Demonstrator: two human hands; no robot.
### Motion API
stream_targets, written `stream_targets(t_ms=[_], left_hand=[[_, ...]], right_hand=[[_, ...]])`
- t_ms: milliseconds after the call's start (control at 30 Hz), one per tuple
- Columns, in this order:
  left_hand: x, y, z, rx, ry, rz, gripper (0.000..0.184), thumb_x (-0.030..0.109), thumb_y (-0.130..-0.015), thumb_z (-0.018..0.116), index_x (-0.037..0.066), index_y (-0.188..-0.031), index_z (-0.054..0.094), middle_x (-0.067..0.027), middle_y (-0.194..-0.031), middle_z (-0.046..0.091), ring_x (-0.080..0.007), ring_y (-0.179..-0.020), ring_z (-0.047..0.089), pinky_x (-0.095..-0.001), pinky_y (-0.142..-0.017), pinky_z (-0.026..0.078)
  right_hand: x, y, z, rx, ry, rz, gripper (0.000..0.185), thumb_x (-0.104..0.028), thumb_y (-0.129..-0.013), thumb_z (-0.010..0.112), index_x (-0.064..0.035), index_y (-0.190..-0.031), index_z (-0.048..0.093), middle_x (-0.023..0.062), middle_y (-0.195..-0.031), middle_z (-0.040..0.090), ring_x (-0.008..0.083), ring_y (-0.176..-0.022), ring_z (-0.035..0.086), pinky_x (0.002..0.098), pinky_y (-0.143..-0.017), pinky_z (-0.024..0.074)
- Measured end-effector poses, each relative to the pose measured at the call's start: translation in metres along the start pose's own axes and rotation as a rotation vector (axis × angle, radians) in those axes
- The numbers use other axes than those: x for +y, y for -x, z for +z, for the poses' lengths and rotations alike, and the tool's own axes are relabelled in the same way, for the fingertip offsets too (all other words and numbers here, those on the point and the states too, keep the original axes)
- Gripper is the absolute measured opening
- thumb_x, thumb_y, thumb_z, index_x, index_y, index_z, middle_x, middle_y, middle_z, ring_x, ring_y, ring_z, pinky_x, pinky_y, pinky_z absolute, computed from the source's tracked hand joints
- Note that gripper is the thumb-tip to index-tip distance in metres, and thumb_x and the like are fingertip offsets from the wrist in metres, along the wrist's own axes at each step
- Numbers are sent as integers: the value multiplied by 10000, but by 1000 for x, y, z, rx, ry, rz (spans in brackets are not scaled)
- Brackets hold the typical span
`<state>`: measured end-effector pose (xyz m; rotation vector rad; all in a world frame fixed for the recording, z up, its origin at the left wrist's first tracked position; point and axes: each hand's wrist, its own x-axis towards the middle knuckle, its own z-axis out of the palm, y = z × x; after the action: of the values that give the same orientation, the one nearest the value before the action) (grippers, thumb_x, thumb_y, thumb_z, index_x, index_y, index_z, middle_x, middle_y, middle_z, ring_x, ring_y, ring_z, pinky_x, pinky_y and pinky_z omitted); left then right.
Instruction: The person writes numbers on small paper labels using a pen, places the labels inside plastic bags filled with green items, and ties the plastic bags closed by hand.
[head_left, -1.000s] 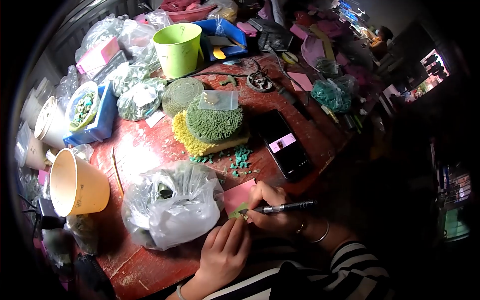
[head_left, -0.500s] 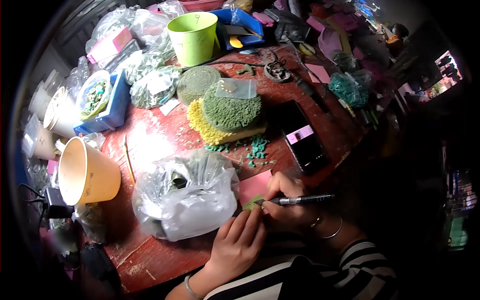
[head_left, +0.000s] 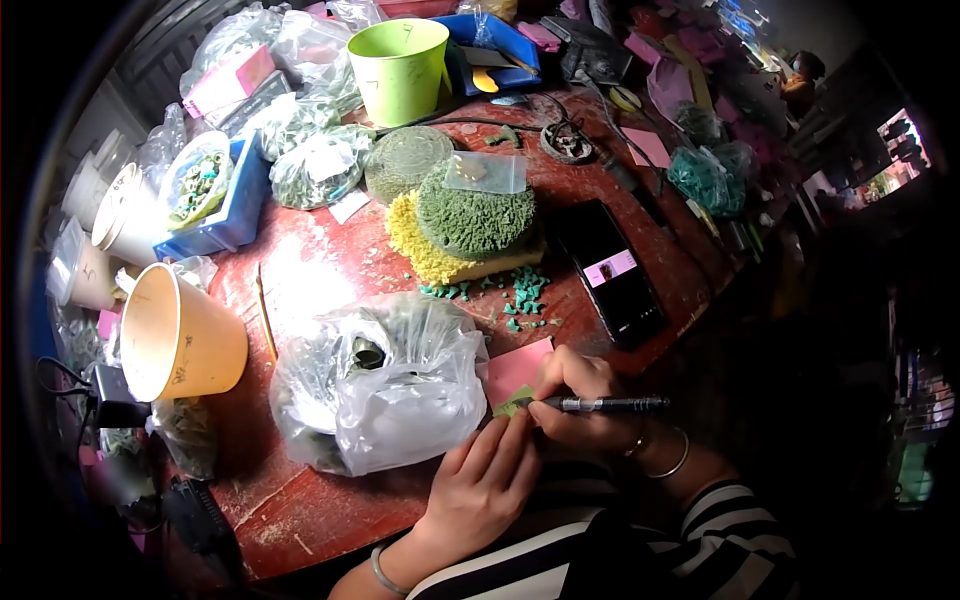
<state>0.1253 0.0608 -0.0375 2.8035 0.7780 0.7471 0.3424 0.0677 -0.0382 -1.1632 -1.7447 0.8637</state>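
A black pen (head_left: 612, 404) lies in the pinched fingers of my right hand (head_left: 585, 405), its tip touching a small yellow-green slip of paper (head_left: 512, 404). My left hand (head_left: 482, 490) has its fingers pressed together at the lower edge of that slip, holding it. Its thumb is hidden. Under the slip and beyond it is a pink sheet of paper (head_left: 520, 370). Just left of both hands sits a clear plastic bag (head_left: 400, 405) with dark greenish contents showing through.
Beyond the bag, a green textured round pad (head_left: 480, 220) sits on a yellow one (head_left: 415, 245), with turquoise bits (head_left: 525, 290) nearby. A phone (head_left: 610, 270) lies at the right. An orange bucket (head_left: 190, 335) stands left, a lime bucket (head_left: 398, 80) at the back.
The whole view has shifted slightly, so the table things appear a little further right. Both hands keep nearly the same pose, with the pen still at the slip.
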Motion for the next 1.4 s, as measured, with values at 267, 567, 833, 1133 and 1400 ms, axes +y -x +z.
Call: stream_targets(t_ms=[267,567,833,1133,1400], left_hand=[[0,-1,0,-5,3,2,293,155,-848,613,12,-1087,707,-156,-1312,673,-267,-1183,655,-324,-924,515],[0,-1,2,-3,-3,9,292,165,-858,605,13,-1086,707,-165,-1303,675,-266,-1172,646,-357,-954,482],[0,-1,1,-11,-13,12,288,174,-856,606,28,-1088,695,-163,-1315,663,-267,-1170,634,-359,-949,478],[1,-2,-1,-66,-27,23,305,199,-868,594,50,-1125,661,-155,-1380,624,-260,-1182,604,-363,-953,459],[3,-3,-1,-65,-42,24,300,203,-872,589,55,-1121,666,-152,-1373,632,-259,-1185,606,-366,-961,448]], right_hand=[[-1,1,0,9,-5,27,191,-101,-885,712,9,-882,556,111,-751,587,225,-639,616,355,-594,485],[1,2,-1,1,24,-43,167,-54,-883,685,17,-913,537,116,-770,566,230,-624,590,364,-582,476],[1,1,2,47,43,-59,173,-62,-871,683,9,-895,527,126,-756,550,260,-624,594,374,-575,477],[-1,4,2,77,110,-62,179,-68,-863,689,7,-888,529,133,-776,556,269,-633,597,378,-583,483],[1,4,1,80,19,-4,165,-59,-882,669,-3,-889,514,127,-781,561,258,-642,581,363,-591,466]])
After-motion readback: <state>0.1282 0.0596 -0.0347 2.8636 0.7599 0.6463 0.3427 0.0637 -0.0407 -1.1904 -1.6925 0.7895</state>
